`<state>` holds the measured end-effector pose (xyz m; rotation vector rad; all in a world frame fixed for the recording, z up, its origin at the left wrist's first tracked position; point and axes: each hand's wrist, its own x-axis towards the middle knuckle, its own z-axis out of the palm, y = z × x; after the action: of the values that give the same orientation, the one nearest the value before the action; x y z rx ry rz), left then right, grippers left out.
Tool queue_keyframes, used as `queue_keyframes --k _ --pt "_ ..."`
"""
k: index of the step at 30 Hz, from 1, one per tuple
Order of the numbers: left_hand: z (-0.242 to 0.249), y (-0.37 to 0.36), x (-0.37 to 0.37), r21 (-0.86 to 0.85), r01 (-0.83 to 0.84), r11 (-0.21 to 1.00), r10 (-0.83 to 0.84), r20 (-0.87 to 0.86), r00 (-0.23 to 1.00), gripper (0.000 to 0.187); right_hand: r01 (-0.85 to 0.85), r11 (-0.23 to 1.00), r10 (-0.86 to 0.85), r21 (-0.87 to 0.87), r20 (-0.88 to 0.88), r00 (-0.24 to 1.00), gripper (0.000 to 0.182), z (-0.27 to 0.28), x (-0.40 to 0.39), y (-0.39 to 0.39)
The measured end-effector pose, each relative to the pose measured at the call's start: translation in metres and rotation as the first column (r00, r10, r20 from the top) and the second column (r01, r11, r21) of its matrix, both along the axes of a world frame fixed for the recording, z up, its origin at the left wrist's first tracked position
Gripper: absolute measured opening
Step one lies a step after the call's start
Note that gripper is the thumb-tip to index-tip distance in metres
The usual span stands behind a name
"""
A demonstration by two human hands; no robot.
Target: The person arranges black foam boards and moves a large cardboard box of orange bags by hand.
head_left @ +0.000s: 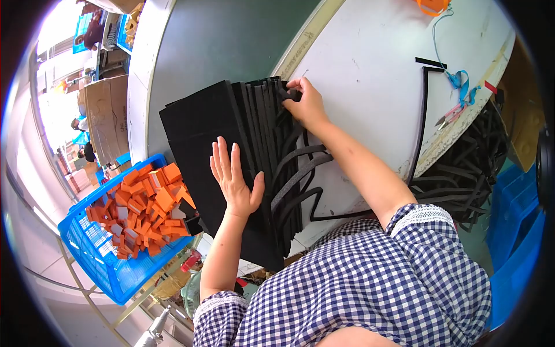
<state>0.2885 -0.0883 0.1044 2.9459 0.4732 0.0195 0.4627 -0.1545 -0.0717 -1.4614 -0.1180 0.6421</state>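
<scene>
The left hand (234, 188) partly hides a black sheet (199, 127).

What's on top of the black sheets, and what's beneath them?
The left hand lies spread on the black sheets. The green surface shows beyond their far edge; whatever lies directly beneath them is covered.

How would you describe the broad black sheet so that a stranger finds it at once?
Find the white tabletop, then the left hand, palm down. The broad black sheet lies beneath that hand; its wide face sets it apart from the narrow black strips alongside.
</scene>
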Motion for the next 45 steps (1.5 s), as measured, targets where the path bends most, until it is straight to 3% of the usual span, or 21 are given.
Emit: queue_keyframes --k 3,5,7,9,10,13,15,16,18,22,24,29,31,32,34,36,37,40,42,43,45 --pt "-0.001 0.001 -0.001 0.0 -0.006 1.0 0.006 0.001 1.0 0.079 0.108 0.99 -0.101 0.092 -0.076 0.992 0.02 0.0 -0.015 -0.006" --pt "-0.003 0.003 -0.002 -0.013 -0.005 1.0 0.005 0.01 1.0 0.081 -0.087 0.993 0.093 0.076 -0.07 0.993 0.014 0.013 -0.02 -0.021" --pt "-0.003 0.003 -0.002 -0.001 -0.004 1.0 0.004 0.013 1.0 0.081 -0.14 0.984 0.133 0.112 0.07 0.989 0.012 0.018 -0.04 -0.036" --pt "-0.003 0.002 -0.002 0.011 -0.007 1.0 0.007 0.017 1.0 0.081 -0.331 0.941 0.298 0.067 0.3 0.906 0.012 0.012 -0.062 -0.054" --pt "-0.002 0.001 -0.002 0.005 -0.003 1.0 0.003 0.015 1.0 0.081 -0.332 0.941 0.3 0.063 0.296 0.907 0.012 0.011 -0.068 -0.061" --pt "-0.002 0.003 -0.001 -0.009 0.0 1.0 0.0 0.024 1.0 0.081 -0.229 0.973 0.214 0.023 0.283 0.935 0.011 0.015 -0.061 -0.069" --pt "-0.003 0.002 -0.003 -0.016 -0.001 1.0 0.001 0.026 1.0 0.081 0.024 0.986 0.035 -0.164 0.346 0.938 0.014 0.019 -0.042 -0.049" --pt "-0.004 0.002 -0.002 -0.002 -0.003 1.0 0.003 0.029 1.0 0.081 0.027 0.986 0.032 -0.163 0.35 0.936 0.014 0.018 -0.036 -0.036" --pt "-0.005 0.002 -0.002 0.014 -0.005 1.0 0.004 0.045 0.999 0.081 -0.097 0.937 0.173 -0.335 0.206 0.963 0.022 0.014 -0.023 -0.012" --pt "-0.004 0.001 -0.003 0.015 -0.015 1.0 0.014 0.061 0.998 0.08 -0.087 0.865 0.193 -0.495 0.168 0.967 0.025 0.005 -0.001 0.012" --pt "-0.005 0.001 -0.003 0.009 -0.016 1.0 0.016 0.088 0.996 0.078 -0.323 0.774 0.428 -0.545 0.075 0.901 0.025 0.009 0.014 0.011" --pt "0.0 0.0 -0.005 0.001 -0.035 0.999 0.035 0.079 0.996 0.077 -0.241 0.774 0.363 -0.585 0.099 0.926 0.021 0.007 -0.008 -0.01" --pt "-0.001 -0.001 -0.003 0.015 -0.044 0.999 0.042 0.078 0.996 0.076 -0.028 0.896 0.204 -0.444 0.354 0.913 0.015 0.012 -0.032 -0.032" --pt "-0.002 -0.002 -0.003 0.007 -0.048 0.999 0.048 0.08 0.996 0.076 -0.031 0.892 0.211 -0.45 0.355 0.911 0.015 0.011 -0.036 -0.035" --pt "0.0 -0.001 -0.001 0.023 -0.048 0.999 0.046 0.077 0.996 0.075 -0.055 0.985 0.115 -0.166 0.38 0.918 0.011 0.012 -0.048 -0.033" --pt "0.004 0.002 0.003 0.043 -0.028 0.999 0.024 0.084 0.996 0.074 0.093 0.974 -0.037 -0.207 0.261 0.965 0.015 -0.009 -0.043 -0.017" --pt "0.003 0.004 0.003 0.048 -0.017 0.999 0.012 0.093 0.996 0.074 0.061 0.947 -0.002 -0.316 0.183 0.983 0.017 -0.017 -0.036 -0.005" --pt "-0.008 0.022 0.015 0.097 -0.054 0.994 0.038 0.161 0.986 0.073 0.047 0.997 -0.018 -0.063 0.403 0.915 0.015 -0.007 -0.021 0.02" --pt "-0.02 0.038 0.023 0.112 -0.109 0.988 0.081 0.227 0.971 0.071 0.008 0.996 0.043 -0.09 0.543 0.838 0.014 -0.004 -0.013 0.037" --pt "-0.023 0.039 0.028 0.121 -0.15 0.981 0.116 0.249 0.962 0.07 0.0 0.991 0.073 -0.131 0.548 0.833 0.015 -0.007 -0.013 0.044" --pt "-0.022 0.02 0.035 0.231 -0.219 0.948 0.17 0.214 0.962 0.069 -0.114 0.992 0.123 -0.048 0.333 0.935 0.018 0.007 -0.019 0.041"
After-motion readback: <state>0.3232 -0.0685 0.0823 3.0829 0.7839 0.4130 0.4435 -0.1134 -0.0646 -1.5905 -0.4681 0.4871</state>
